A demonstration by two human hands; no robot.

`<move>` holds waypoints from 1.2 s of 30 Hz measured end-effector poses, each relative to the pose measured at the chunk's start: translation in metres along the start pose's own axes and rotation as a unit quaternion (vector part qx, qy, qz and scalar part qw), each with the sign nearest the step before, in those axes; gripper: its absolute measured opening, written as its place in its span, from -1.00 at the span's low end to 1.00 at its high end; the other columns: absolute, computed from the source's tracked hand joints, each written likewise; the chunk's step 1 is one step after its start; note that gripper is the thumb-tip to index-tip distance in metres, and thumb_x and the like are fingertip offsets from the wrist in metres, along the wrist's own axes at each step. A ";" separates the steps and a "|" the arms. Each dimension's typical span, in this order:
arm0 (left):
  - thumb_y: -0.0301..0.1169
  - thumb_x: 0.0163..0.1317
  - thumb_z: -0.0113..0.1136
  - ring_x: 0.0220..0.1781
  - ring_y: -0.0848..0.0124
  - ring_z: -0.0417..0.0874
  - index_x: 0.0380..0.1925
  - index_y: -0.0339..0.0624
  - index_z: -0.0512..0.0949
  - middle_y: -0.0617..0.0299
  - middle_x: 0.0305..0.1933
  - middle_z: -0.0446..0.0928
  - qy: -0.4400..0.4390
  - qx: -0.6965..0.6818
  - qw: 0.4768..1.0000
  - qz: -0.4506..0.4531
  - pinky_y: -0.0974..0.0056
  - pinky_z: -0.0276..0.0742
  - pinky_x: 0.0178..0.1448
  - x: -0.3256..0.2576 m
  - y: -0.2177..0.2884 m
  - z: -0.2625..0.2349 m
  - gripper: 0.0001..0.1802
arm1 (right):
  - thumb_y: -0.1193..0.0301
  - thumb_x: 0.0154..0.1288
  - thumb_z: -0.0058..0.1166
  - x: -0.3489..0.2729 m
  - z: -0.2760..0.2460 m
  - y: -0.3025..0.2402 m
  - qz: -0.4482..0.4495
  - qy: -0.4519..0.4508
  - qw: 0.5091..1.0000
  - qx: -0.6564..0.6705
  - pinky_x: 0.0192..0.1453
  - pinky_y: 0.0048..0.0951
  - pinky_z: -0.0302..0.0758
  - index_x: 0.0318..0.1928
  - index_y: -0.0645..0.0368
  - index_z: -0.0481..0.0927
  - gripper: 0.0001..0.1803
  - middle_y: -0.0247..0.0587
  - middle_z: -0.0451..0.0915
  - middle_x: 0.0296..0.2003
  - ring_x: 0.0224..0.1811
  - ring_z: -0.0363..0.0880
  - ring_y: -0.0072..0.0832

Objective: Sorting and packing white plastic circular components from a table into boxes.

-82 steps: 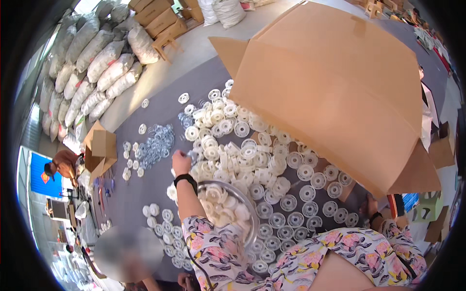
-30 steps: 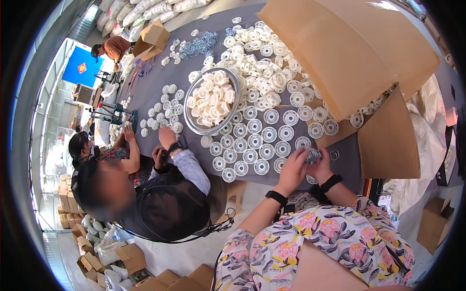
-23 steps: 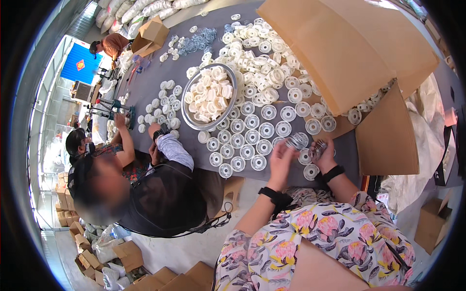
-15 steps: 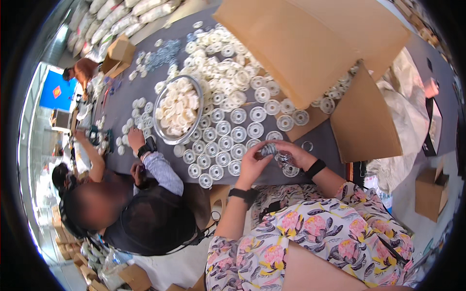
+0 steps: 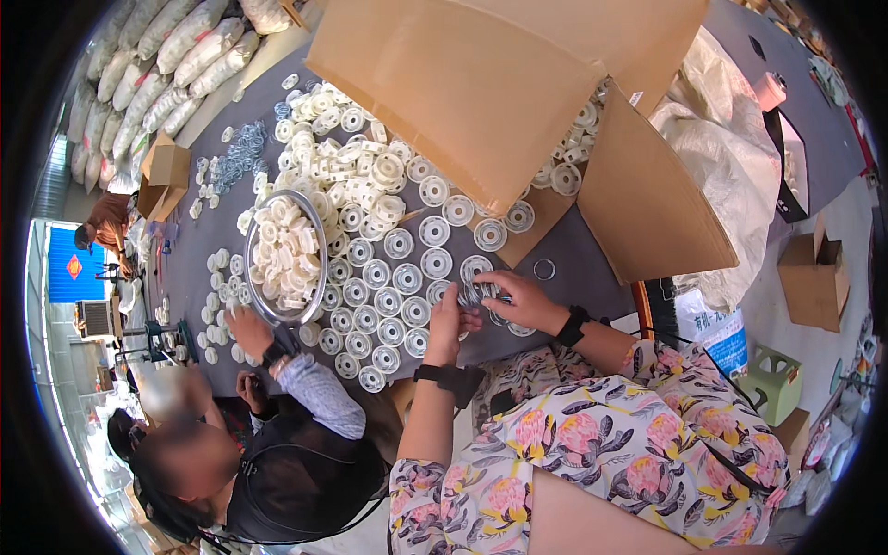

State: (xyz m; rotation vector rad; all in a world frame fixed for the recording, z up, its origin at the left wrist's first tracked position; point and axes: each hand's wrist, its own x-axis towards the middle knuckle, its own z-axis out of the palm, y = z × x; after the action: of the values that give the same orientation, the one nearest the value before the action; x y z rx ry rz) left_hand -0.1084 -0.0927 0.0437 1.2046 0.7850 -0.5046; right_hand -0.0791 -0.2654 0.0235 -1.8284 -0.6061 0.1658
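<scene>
Both hands meet at the near edge of the grey surface (image 5: 592, 268), right over the end of the rows of white plastic discs (image 5: 388, 301). The left hand (image 5: 446, 324) has its fingers curled around one disc (image 5: 465, 298), pinching it from the left side. The right hand (image 5: 523, 298) comes in from the other side with its fingers (image 5: 488, 277) bent down onto the same disc, so the two hands are basically touching around it. Can't tell what's under the fingertips, it's too small and half covered. Each wrist has a dark band on it, and the sleeves are a floral print.

A loose metal ring (image 5: 544, 269) lies just beside the right hand, on the bare surface next to the flap of a big cardboard box (image 5: 518, 83). The box sits tilted open, with more discs spilling from under it. Further up the surface there's a messy heap of white parts (image 5: 351, 166), and a round metal bowl (image 5: 319, 242) full of them sits left of the tidy rows.

Another person (image 5: 277, 444) sits to the left, one hand (image 5: 248, 326) right at the bowl's near rim. A small open carton (image 5: 165, 174) stands at the far left end of the surface, and stuffed sacks (image 5: 176, 65) are piled beyond it.
</scene>
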 end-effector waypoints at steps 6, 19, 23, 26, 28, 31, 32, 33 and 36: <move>-0.24 0.22 0.09 -0.46 0.53 0.46 -0.11 -0.32 0.40 0.24 -0.42 0.41 -0.014 0.192 0.929 0.315 0.43 0.40 -0.38 0.000 -0.017 -0.006 -0.62 | 0.25 0.19 0.05 0.010 -0.004 0.008 0.287 -0.094 0.882 0.362 -0.26 -0.64 0.42 0.11 0.06 0.41 -0.54 -0.38 0.50 -0.15 -0.28 0.44 -0.73; -0.15 0.15 0.09 -0.35 0.10 0.53 -0.30 -0.23 0.39 -0.01 -0.37 0.49 0.039 0.560 0.690 0.457 0.15 0.40 -0.32 -0.018 0.002 -0.020 -0.65 | 0.14 0.26 -0.02 0.016 0.007 -0.023 0.336 -0.155 0.824 0.428 -0.25 -0.66 0.40 -0.09 0.14 0.48 -0.64 -0.42 0.52 -0.29 -0.27 0.46 -0.71; -0.13 0.23 -0.07 -0.45 0.06 0.53 -0.38 -0.24 0.39 -0.03 -0.51 0.47 0.119 0.451 0.779 0.419 0.07 0.37 -0.39 -0.014 -0.001 -0.008 -0.65 | 0.09 0.26 -0.03 0.018 0.025 -0.017 0.353 -0.093 0.837 0.408 -0.47 -0.56 0.34 -0.14 0.18 0.50 -0.59 -0.43 0.49 -0.46 -0.48 0.39 -0.68; -0.08 0.28 -0.19 -0.57 0.11 0.50 -0.49 -0.24 0.40 -0.01 -0.60 0.45 0.162 0.456 0.750 0.451 0.10 0.34 -0.49 -0.001 -0.003 -0.005 -0.57 | 0.06 0.18 0.05 0.016 0.040 0.008 0.203 -0.026 0.957 0.206 -0.50 -0.47 0.35 -0.13 0.27 0.48 -0.50 -0.35 0.49 -0.51 -0.52 0.41 -0.58; -0.04 0.31 -0.25 -0.65 0.16 0.48 -0.56 -0.24 0.40 0.03 -0.66 0.43 0.186 0.459 0.730 0.471 0.15 0.32 -0.55 0.020 -0.015 -0.020 -0.49 | 0.02 0.10 0.12 0.018 0.040 -0.006 0.213 0.003 0.973 0.084 -0.48 -0.43 0.36 -0.11 0.34 0.46 -0.41 -0.24 0.47 -0.55 -0.53 0.42 -0.48; 0.03 0.33 -0.34 -0.78 0.33 0.38 -0.69 -0.23 0.38 0.15 -0.78 0.36 0.074 0.337 0.913 0.219 0.27 0.24 -0.65 0.032 -0.008 -0.028 -0.38 | -0.01 0.06 0.14 0.015 0.035 0.000 0.073 0.033 0.997 -0.018 -0.45 -0.44 0.34 -0.14 0.34 0.48 -0.38 -0.15 0.47 -0.57 -0.54 0.42 -0.44; 0.07 0.32 -0.35 -0.81 0.39 0.33 -0.73 -0.22 0.37 0.20 -0.82 0.31 0.039 0.226 0.965 0.126 0.32 0.20 -0.68 0.026 -0.005 -0.023 -0.34 | -0.01 0.06 0.14 0.013 0.034 0.004 0.075 0.033 0.996 -0.019 -0.45 -0.44 0.34 -0.14 0.34 0.48 -0.38 -0.15 0.47 -0.57 -0.54 0.42 -0.44; 0.11 0.31 -0.37 -0.83 0.45 0.28 -0.76 -0.21 0.35 0.25 -0.85 0.27 0.007 0.110 0.993 0.032 0.37 0.15 -0.70 0.015 0.004 -0.018 -0.31 | -0.01 0.08 0.13 0.016 0.035 0.005 0.052 0.055 0.997 -0.006 -0.46 -0.45 0.33 -0.18 0.33 0.50 -0.41 -0.19 0.46 -0.58 -0.56 0.40 -0.47; -0.04 0.26 -0.13 -0.63 0.31 0.43 -0.47 -0.25 0.38 0.13 -0.60 0.42 0.069 0.249 0.916 0.307 0.24 0.33 -0.53 0.010 -0.004 -0.013 -0.56 | -0.02 0.12 0.09 0.029 0.022 0.013 0.150 -0.022 0.985 0.086 -0.48 -0.49 0.32 -0.28 0.29 0.54 -0.47 -0.31 0.44 -0.61 -0.58 0.37 -0.55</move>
State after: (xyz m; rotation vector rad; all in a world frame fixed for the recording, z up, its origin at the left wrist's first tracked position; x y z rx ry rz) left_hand -0.1082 -0.0807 0.0319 1.8867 0.3561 -0.0892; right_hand -0.0589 -0.2356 0.0095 -1.7427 -0.3323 0.4485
